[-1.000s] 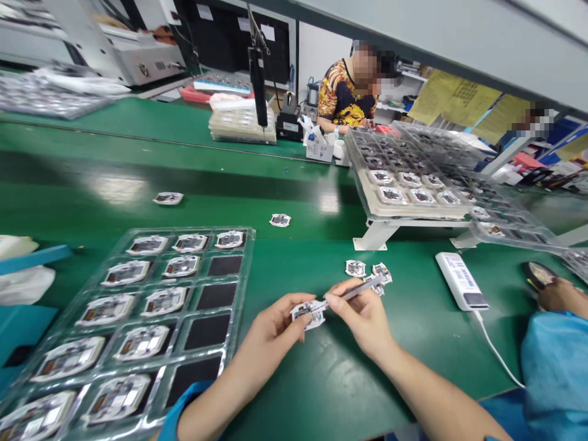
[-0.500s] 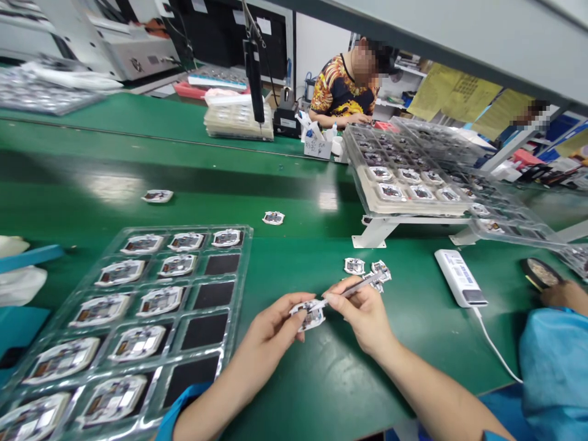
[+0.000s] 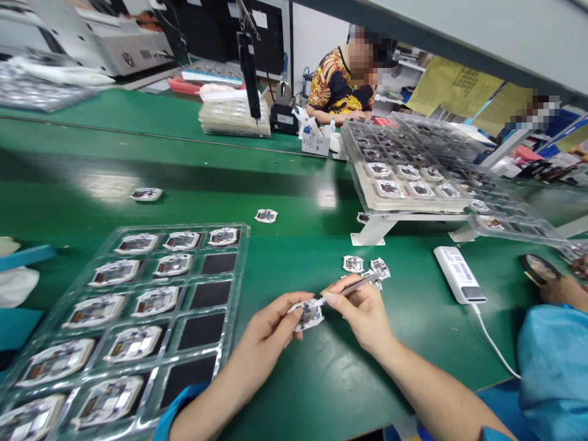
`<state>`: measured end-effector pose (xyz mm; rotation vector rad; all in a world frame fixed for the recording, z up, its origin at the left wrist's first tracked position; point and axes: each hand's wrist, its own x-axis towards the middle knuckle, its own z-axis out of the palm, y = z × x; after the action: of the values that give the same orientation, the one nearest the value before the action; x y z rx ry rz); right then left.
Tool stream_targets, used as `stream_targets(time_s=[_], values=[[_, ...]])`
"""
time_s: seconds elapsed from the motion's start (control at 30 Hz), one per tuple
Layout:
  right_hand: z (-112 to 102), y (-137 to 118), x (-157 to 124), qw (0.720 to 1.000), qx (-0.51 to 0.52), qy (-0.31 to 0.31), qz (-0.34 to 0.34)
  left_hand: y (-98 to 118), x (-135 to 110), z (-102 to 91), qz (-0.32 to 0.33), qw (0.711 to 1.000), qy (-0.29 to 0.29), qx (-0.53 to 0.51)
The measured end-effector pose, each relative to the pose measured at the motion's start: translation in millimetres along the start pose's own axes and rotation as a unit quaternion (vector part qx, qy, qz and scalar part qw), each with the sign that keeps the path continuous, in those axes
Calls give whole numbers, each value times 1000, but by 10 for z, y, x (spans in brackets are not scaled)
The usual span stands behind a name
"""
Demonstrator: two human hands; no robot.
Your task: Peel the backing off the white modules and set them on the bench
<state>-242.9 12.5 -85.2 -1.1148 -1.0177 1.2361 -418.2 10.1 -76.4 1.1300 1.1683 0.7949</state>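
Note:
My left hand [image 3: 271,324] pinches a small white-framed circuit module [image 3: 307,315] just above the green bench. My right hand [image 3: 365,312] grips metal tweezers [image 3: 356,286], whose tip touches the module's right edge. Two or three loose modules [image 3: 365,266] lie on the bench just beyond my right hand. To my left a clear plastic tray [image 3: 232,294] holds several of the same modules in its left and middle columns; most pockets of its right column show only black.
A white power bank [image 3: 457,274] with a cable lies to the right. Stacked trays of modules [image 3: 399,184] sit on a white stand. Two stray modules [image 3: 266,215] lie on the belt. A co-worker's hand and blue sleeve [image 3: 551,343] are at the right; another person sits across.
My hands stay together on the module with the tweezers at its edge. The view has drifted slightly; the two stray modules on the belt sit further left.

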Motion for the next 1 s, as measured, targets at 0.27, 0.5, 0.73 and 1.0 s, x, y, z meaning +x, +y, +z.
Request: stream_targets(time_s=[0.27,0.5,0.73,1.0], values=[[-1,-41,10,1000,1,-13,2,26,8,6,3,1000,-1,-3],[-1,-30,-1,1000,3,-15,-7,44,-11,4,-2,1000,3,-11],[-5,-24,-19,999,-2,-28,-24,-14,5,-7,-1,1000,7,-16],[19,-13,-72,996,-31,-27,-84,-1,12,43,-27,998,21,-46]])
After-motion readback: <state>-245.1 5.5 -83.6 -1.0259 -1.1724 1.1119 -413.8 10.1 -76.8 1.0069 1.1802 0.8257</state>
